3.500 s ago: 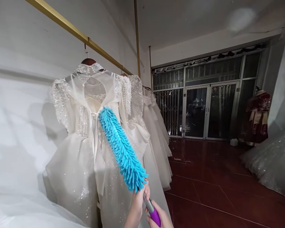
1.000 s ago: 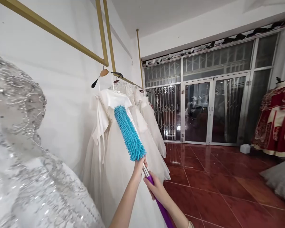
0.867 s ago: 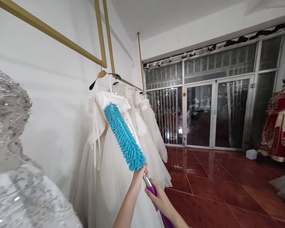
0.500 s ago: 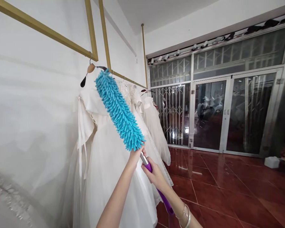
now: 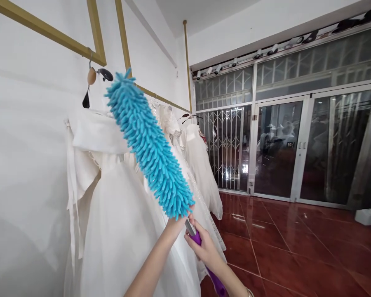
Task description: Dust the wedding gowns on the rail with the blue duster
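Duster: a long duster with bright blue chenille head (image 5: 151, 148) is held slanting, its tip up to the left, in front of the white off-shoulder gown (image 5: 117, 198); whether they touch, I cannot tell.
Left hand (image 5: 177, 225): its fingers are curled around the shaft, just at the lower end of the blue head, which partly hides them.
Right hand (image 5: 206, 247): its fingers are wrapped around the purple handle (image 5: 215, 281), directly below the silver metal tube (image 5: 190, 227).
Hanger: the brown-and-black hanger (image 5: 92, 76) hangs from the gold metal rail (image 5: 43, 33), near the duster's tip.
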`<state>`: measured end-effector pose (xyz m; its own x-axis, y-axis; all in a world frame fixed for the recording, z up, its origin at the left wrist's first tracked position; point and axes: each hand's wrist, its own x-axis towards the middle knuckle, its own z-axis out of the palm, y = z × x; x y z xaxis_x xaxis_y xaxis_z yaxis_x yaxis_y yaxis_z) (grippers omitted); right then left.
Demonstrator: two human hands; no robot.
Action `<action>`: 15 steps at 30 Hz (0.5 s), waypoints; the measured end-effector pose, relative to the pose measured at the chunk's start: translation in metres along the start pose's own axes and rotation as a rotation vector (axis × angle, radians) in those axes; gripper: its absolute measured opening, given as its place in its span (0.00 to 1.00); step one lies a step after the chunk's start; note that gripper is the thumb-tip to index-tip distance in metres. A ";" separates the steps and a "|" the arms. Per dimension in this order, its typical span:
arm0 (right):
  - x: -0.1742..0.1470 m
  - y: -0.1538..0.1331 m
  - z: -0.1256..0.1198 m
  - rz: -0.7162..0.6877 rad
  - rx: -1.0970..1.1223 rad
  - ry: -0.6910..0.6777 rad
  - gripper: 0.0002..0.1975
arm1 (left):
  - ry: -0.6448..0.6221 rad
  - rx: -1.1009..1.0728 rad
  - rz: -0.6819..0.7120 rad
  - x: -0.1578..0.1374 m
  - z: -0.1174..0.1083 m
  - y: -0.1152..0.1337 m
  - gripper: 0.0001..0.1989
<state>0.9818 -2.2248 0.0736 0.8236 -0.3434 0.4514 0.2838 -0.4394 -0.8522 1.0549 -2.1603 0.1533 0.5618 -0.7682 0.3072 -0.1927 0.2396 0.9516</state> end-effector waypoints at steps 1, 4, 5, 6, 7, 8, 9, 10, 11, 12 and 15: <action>0.007 0.004 -0.001 0.020 0.007 0.022 0.07 | 0.009 -0.005 -0.004 0.011 0.002 -0.002 0.17; 0.027 0.024 -0.009 0.065 -0.012 0.070 0.08 | 0.028 -0.034 0.002 0.044 0.004 -0.023 0.17; 0.033 0.031 -0.015 0.075 -0.064 0.068 0.08 | 0.031 -0.045 0.005 0.055 0.003 -0.033 0.17; 0.040 0.035 -0.022 0.083 -0.156 0.050 0.08 | 0.038 -0.059 0.011 0.066 0.000 -0.044 0.17; 0.046 0.036 -0.030 0.089 -0.281 0.034 0.09 | 0.049 -0.075 0.021 0.078 -0.003 -0.055 0.16; 0.052 0.034 -0.039 0.089 -0.429 0.040 0.10 | 0.064 -0.095 0.034 0.090 -0.007 -0.065 0.16; 0.057 0.028 -0.048 0.070 -0.580 0.047 0.11 | 0.081 -0.117 0.047 0.102 -0.012 -0.073 0.15; 0.061 0.018 -0.056 0.045 -0.676 0.114 0.12 | 0.095 -0.140 0.057 0.114 -0.018 -0.080 0.15; 0.064 0.005 -0.063 -0.044 -0.727 0.212 0.10 | 0.103 -0.161 0.062 0.126 -0.023 -0.086 0.15; 0.066 -0.009 -0.068 -0.185 -0.697 0.238 0.09 | 0.107 -0.179 0.061 0.138 -0.027 -0.090 0.16; 0.072 -0.053 -0.069 -0.569 -0.615 -0.043 0.11 | 0.109 -0.211 0.054 0.165 -0.038 -0.099 0.16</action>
<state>0.9915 -2.2836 0.1697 0.6576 0.0940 0.7475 0.3536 -0.9146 -0.1960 1.1974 -2.2886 0.1102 0.6412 -0.6849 0.3461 -0.0585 0.4061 0.9119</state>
